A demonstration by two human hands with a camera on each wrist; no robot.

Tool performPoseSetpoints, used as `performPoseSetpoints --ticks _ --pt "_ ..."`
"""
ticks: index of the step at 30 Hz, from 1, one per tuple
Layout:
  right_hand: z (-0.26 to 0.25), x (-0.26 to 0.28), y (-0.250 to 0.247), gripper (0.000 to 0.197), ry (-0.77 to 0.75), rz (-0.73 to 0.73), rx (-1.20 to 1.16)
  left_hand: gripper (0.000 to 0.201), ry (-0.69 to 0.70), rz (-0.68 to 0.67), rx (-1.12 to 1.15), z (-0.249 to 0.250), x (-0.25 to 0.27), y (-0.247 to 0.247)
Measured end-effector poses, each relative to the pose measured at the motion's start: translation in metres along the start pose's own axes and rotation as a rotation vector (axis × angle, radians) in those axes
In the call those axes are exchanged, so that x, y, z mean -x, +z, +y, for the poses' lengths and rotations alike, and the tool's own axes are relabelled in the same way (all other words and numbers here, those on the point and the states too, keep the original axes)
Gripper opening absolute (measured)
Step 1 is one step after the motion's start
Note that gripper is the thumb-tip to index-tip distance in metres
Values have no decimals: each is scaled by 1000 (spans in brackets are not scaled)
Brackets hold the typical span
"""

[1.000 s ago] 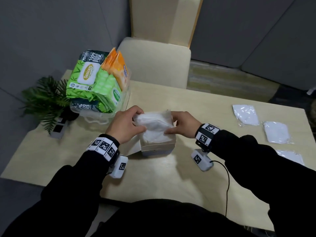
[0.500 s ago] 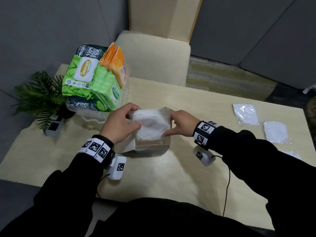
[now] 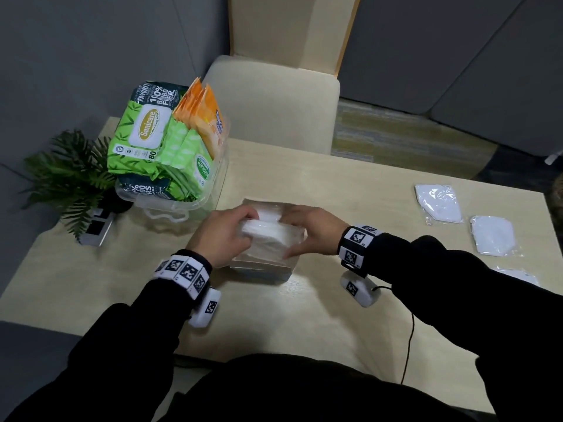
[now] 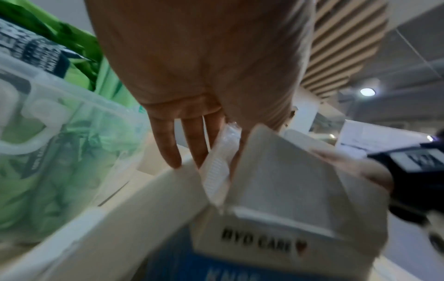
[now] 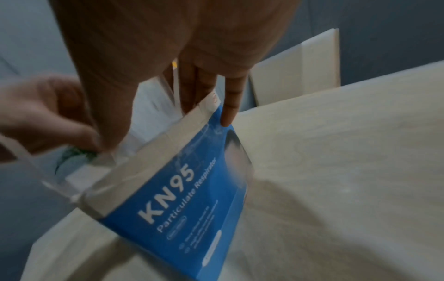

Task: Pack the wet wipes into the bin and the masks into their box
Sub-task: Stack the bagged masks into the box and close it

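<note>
The blue and white KN95 mask box (image 3: 262, 274) stands open at the table's middle. A wrapped white mask (image 3: 271, 236) sits partly down in its opening. My left hand (image 3: 248, 228) pinches the mask's left end, and my right hand (image 3: 288, 236) holds its right end between thumb and fingers. In the right wrist view my fingers (image 5: 204, 85) reach down inside the box (image 5: 180, 190), with the little finger outside its wall. The left wrist view shows the mask (image 4: 216, 171) between my fingers and thumb. Wet wipe packs (image 3: 146, 138) fill the clear bin (image 3: 182, 205) at the back left.
Three wrapped masks lie on the table's right side: one (image 3: 438, 202) farthest, one (image 3: 493, 236) nearer, one (image 3: 518, 275) half behind my right sleeve. A small plant (image 3: 70, 169) and a power strip (image 3: 97, 226) sit at the left edge. A chair (image 3: 274, 99) stands behind the table.
Both hands have come down with the mask, which was held above the box's opening and now sits partly inside it. The box has not moved.
</note>
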State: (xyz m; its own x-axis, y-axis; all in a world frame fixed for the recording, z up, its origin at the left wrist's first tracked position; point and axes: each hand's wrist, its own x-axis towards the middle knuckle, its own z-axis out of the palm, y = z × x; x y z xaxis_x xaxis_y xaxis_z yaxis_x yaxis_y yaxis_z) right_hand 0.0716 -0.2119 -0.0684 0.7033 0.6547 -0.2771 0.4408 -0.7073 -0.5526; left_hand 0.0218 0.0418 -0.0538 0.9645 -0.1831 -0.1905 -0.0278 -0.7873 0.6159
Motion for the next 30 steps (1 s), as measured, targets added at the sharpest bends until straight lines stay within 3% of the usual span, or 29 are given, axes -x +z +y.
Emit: performPoseSetpoints --ticks 3,9,12,15,19,23,27,30 --pt "6 5 -1 61 -43 119 -98 45 15 -12 -209 3 -5 11" --pt "-7 -2 11 32 27 116 273 59 49 -95 -405 7 -20 7" --pt "-15 -6 19 35 31 115 364 52 61 -151 -555 13 -21 7" --pt "-15 -6 19 44 53 108 291 46 53 -139 -581 14 -22 7" --pt "-11 3 15 52 68 156 80 45 20 -109 -512 12 -19 9" --pt "-2 21 14 41 39 308 -129 46 -16 -65 -301 15 -14 0" --pt "16 51 1 33 179 460 -301 21 -17 107 -43 40 -13 -13" --pt "41 85 -6 29 316 552 -389 11 34 139 136 84 -20 -10"
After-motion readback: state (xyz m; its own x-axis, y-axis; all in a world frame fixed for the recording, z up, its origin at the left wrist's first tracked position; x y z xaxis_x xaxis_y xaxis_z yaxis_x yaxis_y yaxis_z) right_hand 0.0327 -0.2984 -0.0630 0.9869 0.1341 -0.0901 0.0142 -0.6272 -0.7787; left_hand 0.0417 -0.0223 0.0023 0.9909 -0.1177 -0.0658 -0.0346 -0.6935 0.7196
